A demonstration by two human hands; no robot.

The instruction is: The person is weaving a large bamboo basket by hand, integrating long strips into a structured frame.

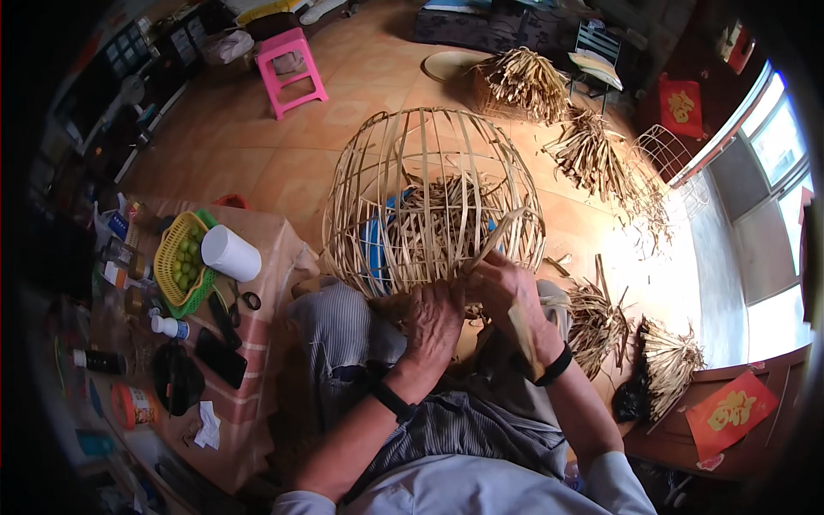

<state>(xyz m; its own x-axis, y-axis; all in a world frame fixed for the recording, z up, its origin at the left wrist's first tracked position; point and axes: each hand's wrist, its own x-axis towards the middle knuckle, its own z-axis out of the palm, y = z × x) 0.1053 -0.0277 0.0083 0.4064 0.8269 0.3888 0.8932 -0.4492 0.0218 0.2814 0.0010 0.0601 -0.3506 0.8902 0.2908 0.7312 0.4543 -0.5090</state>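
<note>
In front of my knees stands a large open-weave basket [418,163] of pale, flat strips, its rounded cage away from me. Through its gaps I see a heap of dried strips [442,215] and part of something blue [375,245]. My left hand [435,316] is closed on the basket's near edge, fingers curled over it. Right beside it, my right hand [505,287] pinches a pale flat strip [508,233]. The strip arches above that hand, and a pale length also hangs along my right wrist. The fingertips of both hands are partly hidden.
To the left, a covered table [249,378] bears a yellow basket of green fruit [183,257], a white cup [232,253], scissors [247,300] and a dark phone [221,359]. Dried bundles [592,154] lie along the right floor. A pink stool [292,73] stands beyond.
</note>
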